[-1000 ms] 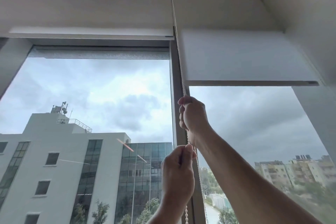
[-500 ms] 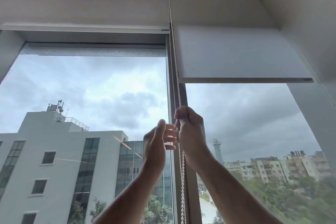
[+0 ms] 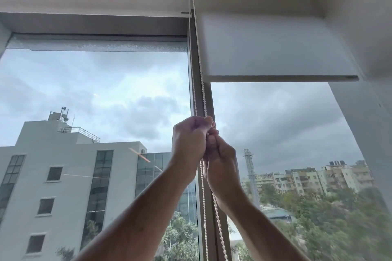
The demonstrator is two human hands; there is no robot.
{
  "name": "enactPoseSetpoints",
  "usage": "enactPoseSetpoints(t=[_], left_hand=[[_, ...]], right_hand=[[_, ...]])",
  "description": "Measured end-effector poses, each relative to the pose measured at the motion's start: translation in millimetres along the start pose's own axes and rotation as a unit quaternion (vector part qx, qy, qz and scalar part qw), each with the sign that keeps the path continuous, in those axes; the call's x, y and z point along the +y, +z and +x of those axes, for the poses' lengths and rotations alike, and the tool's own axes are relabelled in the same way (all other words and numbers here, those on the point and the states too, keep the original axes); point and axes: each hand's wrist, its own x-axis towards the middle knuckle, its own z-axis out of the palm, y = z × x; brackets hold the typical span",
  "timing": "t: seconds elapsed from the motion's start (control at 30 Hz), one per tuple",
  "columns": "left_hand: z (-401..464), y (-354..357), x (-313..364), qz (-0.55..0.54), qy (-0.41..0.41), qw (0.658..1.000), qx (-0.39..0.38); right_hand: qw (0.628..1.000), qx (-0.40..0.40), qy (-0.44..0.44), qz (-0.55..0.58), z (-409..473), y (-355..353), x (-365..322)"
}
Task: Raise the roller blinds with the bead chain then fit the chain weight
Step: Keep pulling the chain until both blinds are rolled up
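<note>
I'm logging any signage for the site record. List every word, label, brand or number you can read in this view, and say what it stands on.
None: no readable text anywhere in this view.
The right blind, its bottom bar and the bead chain carry no print.
The white building outside shows no sign or number.
The distant buildings are too small and blurred to tell.

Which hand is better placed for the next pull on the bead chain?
Left, probably. The left hand grips the white bead chain higher up, with a full stroke below; the right hand holds it just beneath.
</note>
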Motion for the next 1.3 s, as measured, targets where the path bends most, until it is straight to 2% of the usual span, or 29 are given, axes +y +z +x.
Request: enactPoseSetpoints(t=[0.17,0.43,0.8,1.1,1.3], left_hand=[[-10.2,-2.9,-18.5,-0.009,-0.015,1.000,0.016],[-29.5,-2.8,-49.5,-0.009,-0.018,0.999,0.025],[-92.6,-20.8,-133.6,0.063,-0.049,0.997,0.001],[-190.2,-39.0,-211.0,0.058,-0.085,0.995,-0.017],[-263.2,-51.2,-246.8,0.052,-0.163,0.985,-0.005]], right_hand=[[0.999,-0.022,0.021,-0.026,-21.9,-3.8,15.4],[0.990,-0.037,0.137,0.025,-54.0,-14.6,31.2],[0.976,-0.037,0.211,0.037,-129.1,-35.7,74.6],[0.959,0.010,0.278,-0.051,-233.0,-80.0,105.1],[0.918,0.045,0.377,-0.117,-302.6,-114.9,127.6]])
